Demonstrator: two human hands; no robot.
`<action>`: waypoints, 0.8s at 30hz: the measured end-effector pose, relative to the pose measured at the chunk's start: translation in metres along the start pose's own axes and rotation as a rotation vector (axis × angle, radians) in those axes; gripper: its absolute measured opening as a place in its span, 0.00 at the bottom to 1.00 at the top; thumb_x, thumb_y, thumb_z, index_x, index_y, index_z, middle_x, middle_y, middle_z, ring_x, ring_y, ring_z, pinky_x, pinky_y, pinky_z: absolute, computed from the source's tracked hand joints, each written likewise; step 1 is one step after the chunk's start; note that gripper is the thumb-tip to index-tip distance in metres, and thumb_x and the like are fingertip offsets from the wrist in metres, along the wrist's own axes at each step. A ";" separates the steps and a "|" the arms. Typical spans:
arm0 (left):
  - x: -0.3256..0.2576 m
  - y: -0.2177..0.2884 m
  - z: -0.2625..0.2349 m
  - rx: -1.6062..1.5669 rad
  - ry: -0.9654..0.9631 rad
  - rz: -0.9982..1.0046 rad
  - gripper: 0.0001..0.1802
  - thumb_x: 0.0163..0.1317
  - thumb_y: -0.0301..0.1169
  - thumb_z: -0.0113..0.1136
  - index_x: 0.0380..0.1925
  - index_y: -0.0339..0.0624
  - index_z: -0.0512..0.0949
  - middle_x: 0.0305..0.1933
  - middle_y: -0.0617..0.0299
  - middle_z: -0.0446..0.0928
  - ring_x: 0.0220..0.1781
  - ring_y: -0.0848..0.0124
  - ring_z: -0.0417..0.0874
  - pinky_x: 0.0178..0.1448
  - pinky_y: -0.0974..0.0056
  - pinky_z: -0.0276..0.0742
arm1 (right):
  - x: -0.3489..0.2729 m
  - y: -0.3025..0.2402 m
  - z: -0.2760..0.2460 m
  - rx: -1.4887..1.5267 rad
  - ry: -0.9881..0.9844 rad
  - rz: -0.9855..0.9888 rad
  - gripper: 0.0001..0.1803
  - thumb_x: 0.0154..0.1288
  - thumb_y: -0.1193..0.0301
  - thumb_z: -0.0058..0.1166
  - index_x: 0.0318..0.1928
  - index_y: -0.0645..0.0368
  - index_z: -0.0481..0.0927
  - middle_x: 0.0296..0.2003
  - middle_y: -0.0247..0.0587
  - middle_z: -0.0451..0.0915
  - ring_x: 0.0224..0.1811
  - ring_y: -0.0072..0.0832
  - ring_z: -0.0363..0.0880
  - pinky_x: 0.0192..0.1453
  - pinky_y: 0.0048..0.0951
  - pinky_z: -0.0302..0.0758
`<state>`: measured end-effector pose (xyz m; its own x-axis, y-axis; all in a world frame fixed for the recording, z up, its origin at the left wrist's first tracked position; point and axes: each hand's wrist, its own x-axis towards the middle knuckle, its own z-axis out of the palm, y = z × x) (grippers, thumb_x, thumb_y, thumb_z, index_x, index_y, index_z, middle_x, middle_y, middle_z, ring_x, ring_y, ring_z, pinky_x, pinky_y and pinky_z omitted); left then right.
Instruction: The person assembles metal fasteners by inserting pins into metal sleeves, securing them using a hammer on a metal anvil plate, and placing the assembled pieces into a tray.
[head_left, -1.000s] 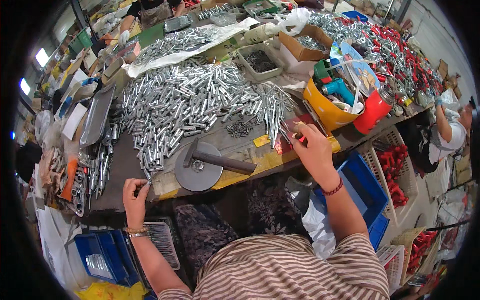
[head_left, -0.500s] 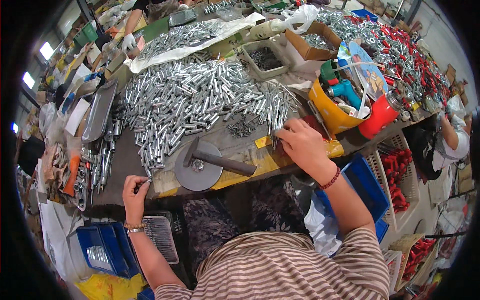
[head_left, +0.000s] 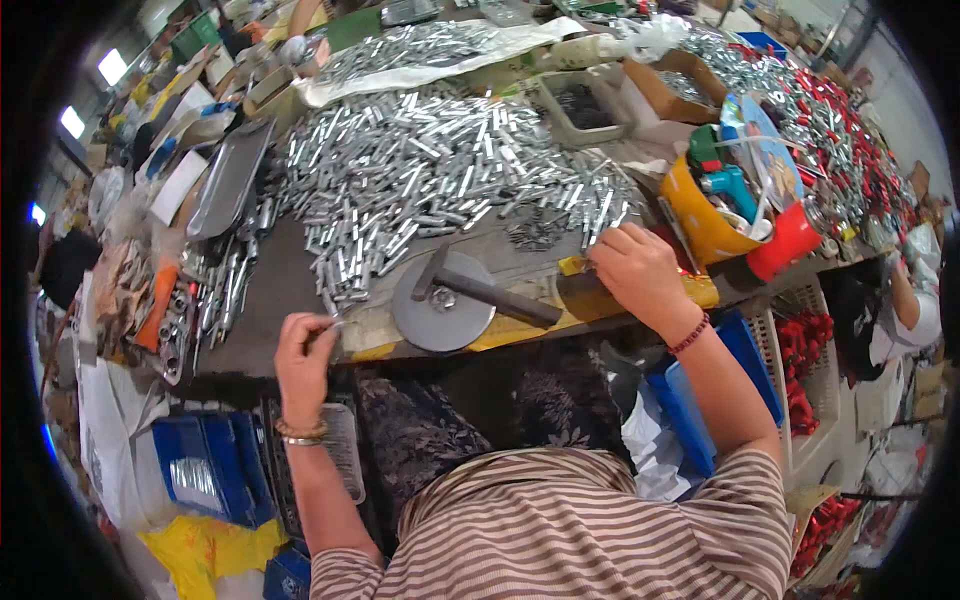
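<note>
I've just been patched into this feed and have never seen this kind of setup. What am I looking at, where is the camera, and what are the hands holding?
No machine is here: a person in a striped shirt works with bare hands. The single picture comes from a wide fisheye camera on their head, looking down, so straight edges bend near the rim. The left hand pinches a small silvery metal piece at the near edge of the cluttered workbench. The right hand rests at the edge of the big heap of short silver metal tubes; what its fingers hold is hidden. Between the hands lies a grey round metal disc with a dark bar. To the right stands a yellow bucket of tools.
</note>
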<state>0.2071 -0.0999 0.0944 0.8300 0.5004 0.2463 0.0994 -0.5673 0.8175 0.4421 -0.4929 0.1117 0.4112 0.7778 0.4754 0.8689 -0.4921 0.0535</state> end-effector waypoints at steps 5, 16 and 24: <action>-0.002 0.043 0.057 0.074 -0.110 0.291 0.06 0.60 0.23 0.70 0.37 0.37 0.85 0.40 0.56 0.78 0.44 0.60 0.80 0.50 0.59 0.76 | 0.021 -0.064 -0.018 0.340 0.082 0.121 0.07 0.57 0.76 0.64 0.38 0.55 0.82 0.35 0.39 0.79 0.40 0.40 0.81 0.43 0.41 0.78; -0.002 0.048 0.069 0.137 -0.178 0.286 0.09 0.56 0.27 0.74 0.38 0.40 0.87 0.37 0.60 0.79 0.44 0.58 0.80 0.50 0.56 0.75 | 0.045 -0.123 0.021 0.400 -0.029 0.020 0.09 0.55 0.76 0.62 0.38 0.55 0.83 0.34 0.36 0.75 0.41 0.37 0.79 0.45 0.40 0.77; -0.004 0.046 0.067 0.120 -0.156 0.274 0.08 0.58 0.26 0.73 0.38 0.40 0.86 0.41 0.59 0.78 0.46 0.58 0.81 0.50 0.57 0.76 | 0.051 -0.128 0.023 0.433 -0.026 0.063 0.09 0.54 0.75 0.68 0.35 0.56 0.82 0.34 0.37 0.77 0.39 0.40 0.80 0.43 0.41 0.76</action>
<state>0.2446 -0.1720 0.0963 0.9079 0.2177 0.3582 -0.0828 -0.7447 0.6623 0.3585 -0.3810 0.1091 0.4693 0.7639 0.4429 0.8749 -0.3342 -0.3506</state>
